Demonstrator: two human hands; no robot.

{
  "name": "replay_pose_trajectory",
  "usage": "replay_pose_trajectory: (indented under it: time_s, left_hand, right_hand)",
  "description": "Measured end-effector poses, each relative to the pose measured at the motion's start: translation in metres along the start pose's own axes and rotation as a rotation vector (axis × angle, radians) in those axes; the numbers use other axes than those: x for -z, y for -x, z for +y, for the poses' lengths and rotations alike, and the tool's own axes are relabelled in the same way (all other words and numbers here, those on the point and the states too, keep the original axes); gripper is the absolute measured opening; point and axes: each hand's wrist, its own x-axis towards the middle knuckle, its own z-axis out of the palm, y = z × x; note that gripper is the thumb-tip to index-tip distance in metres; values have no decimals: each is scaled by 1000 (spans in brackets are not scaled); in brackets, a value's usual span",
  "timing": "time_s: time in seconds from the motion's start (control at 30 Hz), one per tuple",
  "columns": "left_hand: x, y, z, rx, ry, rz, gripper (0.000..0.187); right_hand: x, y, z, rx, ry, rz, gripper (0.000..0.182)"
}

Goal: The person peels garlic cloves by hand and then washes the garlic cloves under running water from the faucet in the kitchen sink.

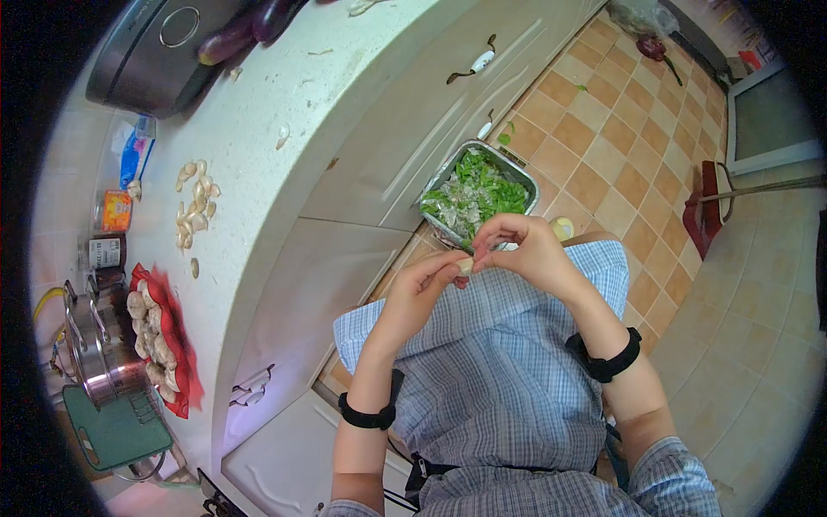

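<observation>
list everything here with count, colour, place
counter: one, white, left
cabinets: several, cream, below counter
tiles: many, orange and beige, right
cooker: one, black, top left
eggplants: two-plus, purple, by cooker
packet: one, blue, on counter
container: one, orange, on counter
jar: one, dark, on counter
loose cloves: many, pale, on counter
bag: one, red, on counter
bulbs: several, whitish, on bag
pots: count unclear, silver, beside bag
board: one, green, lower left
bin: one, grey, on tiles
scraps: uncountable, green-white, in bin
dustpan: one, red, far right
clove: one, pale, mid-view
garment: one, checked blue, centre
armbands: two, black, forearms
left hand: one, bare, holding clove
right hand: one, bare, at clove
</observation>
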Motion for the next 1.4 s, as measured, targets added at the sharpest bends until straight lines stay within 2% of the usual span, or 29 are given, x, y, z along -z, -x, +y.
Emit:
replay_pose_trajectory:
  time_s: [0.3,0.5,0.57,0.67,0.87,1.07,1.27,1.4]
  left_hand:
    - [-1,-1,0,3,48,23,23]
    - [-6,-4,-1,-32,161,146,26]
    - [-7,-6,-2,-52,199,168,27]
    - [-6,-7,-5,-46,284,152,28]
    - [-6,-6,-6,-79,177,162,27]
    - [-5,-4,1,-102,118,141,26]
    - [-6,-1,6,-100,134,161,26]
    - [-7,-2,3,-148,201,237,27]
  right_hand:
    - [-1,-1,2,-13,14,-19,17]
    - [-11,1,4,39,-33,133,16]
    - [-11,1,6,222,181,142,20]
    - [-14,0,4,340,233,230,22]
    - [-13,1,0,307,314,164,19]
    - [-14,4,-5,229,249,171,12]
    - [-16,4,-5,292,364,218,13]
    - [-22,6,-7,295,333,223,13]
